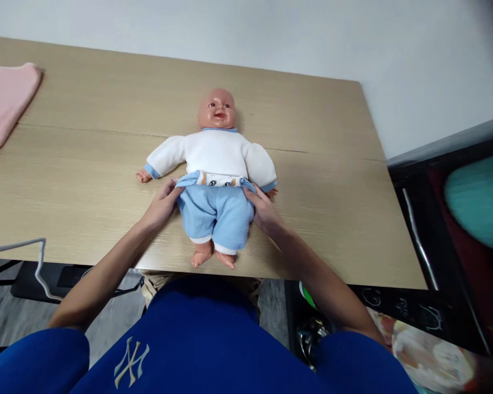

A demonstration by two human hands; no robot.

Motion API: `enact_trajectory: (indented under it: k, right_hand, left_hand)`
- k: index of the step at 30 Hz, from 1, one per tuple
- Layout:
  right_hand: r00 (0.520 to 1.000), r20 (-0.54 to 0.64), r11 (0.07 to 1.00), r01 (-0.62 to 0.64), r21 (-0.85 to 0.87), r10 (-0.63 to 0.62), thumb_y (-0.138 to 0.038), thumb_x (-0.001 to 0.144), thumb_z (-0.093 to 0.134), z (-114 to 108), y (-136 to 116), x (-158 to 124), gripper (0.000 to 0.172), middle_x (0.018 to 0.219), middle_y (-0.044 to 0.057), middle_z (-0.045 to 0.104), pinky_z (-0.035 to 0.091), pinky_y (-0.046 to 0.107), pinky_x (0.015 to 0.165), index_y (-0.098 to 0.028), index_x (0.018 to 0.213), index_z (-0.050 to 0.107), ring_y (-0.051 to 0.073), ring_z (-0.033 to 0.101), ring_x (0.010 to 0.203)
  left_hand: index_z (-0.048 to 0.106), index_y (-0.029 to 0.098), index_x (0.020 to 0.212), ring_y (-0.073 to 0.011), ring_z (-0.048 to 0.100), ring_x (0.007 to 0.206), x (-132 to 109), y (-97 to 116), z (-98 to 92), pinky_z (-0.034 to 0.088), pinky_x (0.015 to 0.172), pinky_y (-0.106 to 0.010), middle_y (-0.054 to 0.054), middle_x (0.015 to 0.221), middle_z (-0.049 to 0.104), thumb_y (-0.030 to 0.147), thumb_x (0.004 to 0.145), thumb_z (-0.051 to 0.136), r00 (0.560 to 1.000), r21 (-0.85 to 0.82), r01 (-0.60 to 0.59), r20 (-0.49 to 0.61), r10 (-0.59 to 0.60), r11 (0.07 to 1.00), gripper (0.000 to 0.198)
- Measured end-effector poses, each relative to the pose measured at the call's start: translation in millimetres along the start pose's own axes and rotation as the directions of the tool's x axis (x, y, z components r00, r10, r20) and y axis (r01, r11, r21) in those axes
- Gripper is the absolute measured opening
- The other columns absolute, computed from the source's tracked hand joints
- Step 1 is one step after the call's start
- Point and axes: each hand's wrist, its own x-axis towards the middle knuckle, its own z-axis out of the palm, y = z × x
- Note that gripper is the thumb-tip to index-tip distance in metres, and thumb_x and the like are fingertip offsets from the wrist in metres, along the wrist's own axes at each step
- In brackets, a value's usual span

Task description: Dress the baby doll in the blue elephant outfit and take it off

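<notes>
A baby doll (219, 108) lies on its back on the table, head away from me and bare feet toward me. It wears a white long-sleeved top (216, 150) with blue cuffs and blue shorts (213, 210) with white leg hems. Across its waist runs a folded band of cloth (221, 180), blue at the sides and white with printed eyes in the middle. My left hand (164, 201) pinches the left end of this band. My right hand (264, 208) pinches its right end. Fingertips on both sides are partly hidden by the cloth.
The wooden table (328, 219) meets a white wall at the back. Pink cloth (8, 104) lies at the far left. A white cable or bent rod (41, 268) crosses the front left edge. To the right stands a dark shelf holding a teal object (480, 197).
</notes>
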Motion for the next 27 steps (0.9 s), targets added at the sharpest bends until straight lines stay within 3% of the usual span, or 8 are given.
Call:
enact_trajectory:
  k: [3, 6, 10, 14, 17, 20, 23, 27]
  right_hand:
    - [0.997, 0.062, 0.998, 0.052, -0.031, -0.050, -0.088, 0.080, 0.092, -4, -7, 9, 0.066, 0.083, -0.003, 0.054, 0.052, 0.034, 0.069, -0.031, 0.098, 0.063, 0.020, 0.052, 0.075]
    - [0.971, 0.158, 0.964, 0.204, -0.168, -0.178, -0.096, 0.082, 0.085, -13, -21, 16, 0.072, 0.079, -0.004, 0.047, 0.045, 0.034, 0.068, -0.029, 0.090, 0.060, 0.019, 0.045, 0.073]
    - [0.925, 0.236, 0.890, 0.359, -0.283, -0.298, -0.089, 0.092, 0.083, -20, -45, 15, 0.068, 0.077, -0.003, 0.044, 0.042, 0.035, 0.071, -0.027, 0.081, 0.056, 0.019, 0.043, 0.075]
    - [0.886, 0.333, 0.835, 0.433, -0.339, -0.324, -0.077, 0.095, 0.087, -8, -71, 23, 0.054, 0.087, 0.001, 0.062, 0.051, 0.039, 0.083, -0.025, 0.093, 0.073, 0.023, 0.056, 0.084]
    - [0.893, 0.344, 0.880, 0.389, -0.273, -0.288, -0.079, 0.092, 0.090, 5, -80, 43, 0.059, 0.104, 0.005, 0.076, 0.057, 0.044, 0.098, -0.025, 0.111, 0.081, 0.029, 0.067, 0.100]
    - [0.922, 0.270, 0.913, 0.340, -0.224, -0.277, -0.084, 0.086, 0.092, 6, -72, 61, 0.061, 0.101, 0.003, 0.074, 0.057, 0.039, 0.097, -0.026, 0.102, 0.077, 0.025, 0.066, 0.099]
    - [0.945, 0.224, 0.914, 0.298, -0.277, -0.240, -0.090, 0.086, 0.087, -9, -51, 61, 0.066, 0.086, -0.001, 0.063, 0.052, 0.034, 0.083, -0.026, 0.089, 0.070, 0.020, 0.056, 0.086]
    - [0.950, 0.201, 0.919, 0.288, -0.271, -0.239, -0.094, 0.087, 0.083, -27, -24, 45, 0.070, 0.083, -0.003, 0.051, 0.047, 0.034, 0.078, -0.027, 0.084, 0.063, 0.019, 0.047, 0.081]
  left_hand:
    - [0.068, 0.025, 0.104, -0.0193, 0.055, 0.078, 16, 3, 0.8, 0.047, 0.074, -0.032, 0.000, 0.087, 0.064, 0.079, 0.096, 0.088, 0.998, -0.061, -0.059, -0.002, 0.059, 0.996, 0.058]
    - [0.073, 0.022, 0.097, -0.0206, 0.057, 0.081, 29, 13, -5.0, 0.047, 0.075, -0.033, -0.003, 0.090, 0.068, 0.084, 0.096, 0.085, 0.987, 0.076, -0.158, 0.033, 0.156, 0.984, 0.062]
    - [0.077, 0.021, 0.099, -0.0222, 0.064, 0.091, 34, 30, -13.0, 0.053, 0.085, -0.034, -0.005, 0.098, 0.073, 0.078, 0.091, 0.094, 0.967, 0.101, -0.247, 0.092, 0.238, 0.964, 0.059]
    - [0.075, 0.021, 0.102, -0.0198, 0.061, 0.085, 46, 47, -8.2, 0.050, 0.079, -0.033, -0.004, 0.093, 0.069, 0.078, 0.088, 0.097, 0.942, 0.101, -0.306, 0.179, 0.285, 0.947, 0.062]
    - [0.068, 0.023, 0.102, -0.0148, 0.042, 0.063, 65, 53, -1.9, 0.033, 0.062, -0.030, 0.004, 0.071, 0.050, 0.087, 0.091, 0.089, 0.955, 0.076, -0.236, 0.201, 0.217, 0.969, 0.068]
    - [0.066, 0.024, 0.101, -0.0137, 0.036, 0.060, 78, 47, -2.1, 0.025, 0.059, -0.030, 0.005, 0.070, 0.047, 0.092, 0.090, 0.086, 0.968, 0.090, -0.202, 0.167, 0.185, 0.975, 0.072]
    - [0.069, 0.022, 0.097, -0.0164, 0.045, 0.072, 76, 36, -11.1, 0.034, 0.067, -0.031, 0.000, 0.083, 0.055, 0.090, 0.094, 0.083, 0.960, 0.160, -0.244, 0.178, 0.215, 0.956, 0.070]
    - [0.068, 0.021, 0.092, -0.0194, 0.050, 0.082, 66, 25, -22.8, 0.039, 0.076, -0.033, -0.001, 0.089, 0.056, 0.082, 0.094, 0.089, 0.951, 0.201, -0.230, 0.253, 0.176, 0.952, 0.064]
